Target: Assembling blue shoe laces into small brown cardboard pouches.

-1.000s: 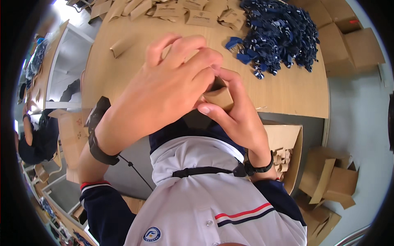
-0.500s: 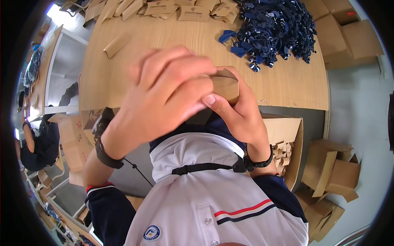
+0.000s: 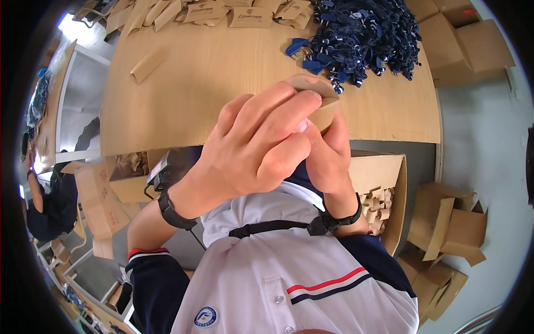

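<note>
A small brown cardboard pillow box [image 3: 324, 117] is held up in front of me, over the near edge of the table. My right hand [image 3: 329, 158] grips it from the right, with the thumb on its near side. My left hand [image 3: 261, 136] covers much of it from the left; its bent fingers press at the box's upper end, where a curved flap [image 3: 311, 83] stands up. The left fingertips are partly hidden, and the inside of the box cannot be seen. Beyond the hands is a tangled heap of dark blue corded earphones [image 3: 364, 42].
Several flat brown pillow boxes [image 3: 250, 18] lie along the table's far side; one more [image 3: 147, 67] is at the left. An open carton [image 3: 397, 183] of small brown pieces stands below the table's right edge. Cartons [image 3: 445, 222] sit on the floor at right. Another person [image 3: 53, 206] is at far left.
My left hand has moved right and closed in on the box's upper end. The right hand and the box have tilted, and the box's flap now shows above the left fingers.
</note>
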The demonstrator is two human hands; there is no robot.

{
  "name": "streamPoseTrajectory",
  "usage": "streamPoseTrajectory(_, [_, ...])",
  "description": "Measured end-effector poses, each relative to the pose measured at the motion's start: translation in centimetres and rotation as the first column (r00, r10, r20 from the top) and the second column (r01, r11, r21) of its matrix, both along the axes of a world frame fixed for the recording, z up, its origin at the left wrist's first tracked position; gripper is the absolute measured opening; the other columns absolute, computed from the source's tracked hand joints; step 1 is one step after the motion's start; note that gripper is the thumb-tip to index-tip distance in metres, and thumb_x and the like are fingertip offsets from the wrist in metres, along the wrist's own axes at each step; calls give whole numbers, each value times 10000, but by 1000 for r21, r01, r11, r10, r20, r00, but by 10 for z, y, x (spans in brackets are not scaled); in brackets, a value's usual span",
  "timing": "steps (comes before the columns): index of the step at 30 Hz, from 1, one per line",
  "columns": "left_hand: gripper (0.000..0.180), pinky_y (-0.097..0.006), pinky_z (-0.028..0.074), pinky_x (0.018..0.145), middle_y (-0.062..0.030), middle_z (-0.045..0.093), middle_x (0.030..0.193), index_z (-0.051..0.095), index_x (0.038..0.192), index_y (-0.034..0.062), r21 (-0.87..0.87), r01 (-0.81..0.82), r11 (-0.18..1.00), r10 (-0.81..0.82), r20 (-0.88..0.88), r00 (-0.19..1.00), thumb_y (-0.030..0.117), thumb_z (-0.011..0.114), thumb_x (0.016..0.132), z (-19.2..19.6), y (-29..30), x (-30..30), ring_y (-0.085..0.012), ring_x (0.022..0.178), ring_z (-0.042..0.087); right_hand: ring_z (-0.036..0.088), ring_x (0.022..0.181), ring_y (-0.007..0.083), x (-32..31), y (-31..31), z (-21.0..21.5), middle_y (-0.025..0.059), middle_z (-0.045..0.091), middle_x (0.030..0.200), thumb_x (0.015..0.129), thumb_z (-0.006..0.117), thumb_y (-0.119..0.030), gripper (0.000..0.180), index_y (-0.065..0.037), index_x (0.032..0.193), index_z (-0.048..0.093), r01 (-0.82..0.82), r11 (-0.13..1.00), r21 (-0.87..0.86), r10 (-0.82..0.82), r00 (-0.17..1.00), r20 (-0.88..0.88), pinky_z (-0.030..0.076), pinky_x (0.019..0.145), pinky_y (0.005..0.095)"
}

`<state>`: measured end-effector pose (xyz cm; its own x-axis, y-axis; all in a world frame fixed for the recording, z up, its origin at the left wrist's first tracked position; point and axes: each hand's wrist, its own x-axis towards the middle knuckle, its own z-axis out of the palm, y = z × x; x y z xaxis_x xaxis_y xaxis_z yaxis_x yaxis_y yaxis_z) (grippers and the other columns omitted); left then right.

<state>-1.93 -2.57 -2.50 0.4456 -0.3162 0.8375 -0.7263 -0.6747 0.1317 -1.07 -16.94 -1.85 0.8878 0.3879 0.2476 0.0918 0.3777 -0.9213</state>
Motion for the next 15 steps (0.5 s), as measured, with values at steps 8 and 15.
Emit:
streamPoseTrajectory(8, [276,-416,488,977,-220,476,1416,489,1001,-1,45,250,967,-209,-416,885,-27,656,783,28,27,6,-370,1306,480,536,742,51,9,-16,23,24,606,895,965,543,-110,320,-6,1262,490,106,908,-405,-127,992,-25,434,612,219])
streamPoseTrajectory(15, [605,-371,537,855,-159,444,1453,422,1376,45,-169,293,941,-335,-584,739,113,696,841,30,40,3,-321,1145,593,586,607,76,1,-37,8,43,655,769,868,650,33,124,20,983,606,167,839,-518,-153,986,70,443,505,241])
